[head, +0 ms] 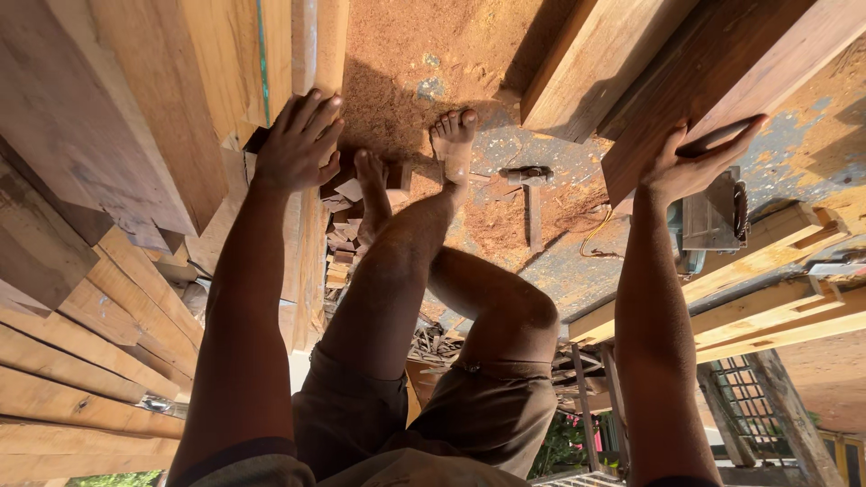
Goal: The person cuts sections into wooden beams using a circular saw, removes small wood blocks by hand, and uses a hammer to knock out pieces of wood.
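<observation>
My left hand (pixel 298 144) lies flat against the end of a stack of light wooden planks (pixel 135 117) at the left, fingers stretched out over the wood and not closed round anything. My right hand (pixel 695 162) grips the end of a dark brown plank (pixel 722 63) that runs up to the top right, fingers over its end face and thumb beneath. Both arms reach forward on either side of my bare legs and feet (pixel 451 135), which stand on the sawdust-covered floor.
A hammer (pixel 528 180) lies on the floor just beyond my feet. Small wood offcuts (pixel 343 225) are piled by the left foot. A metal power tool (pixel 713 216) sits on pale beams (pixel 767 298) below the right hand. Another thick beam (pixel 586 54) lies at top centre.
</observation>
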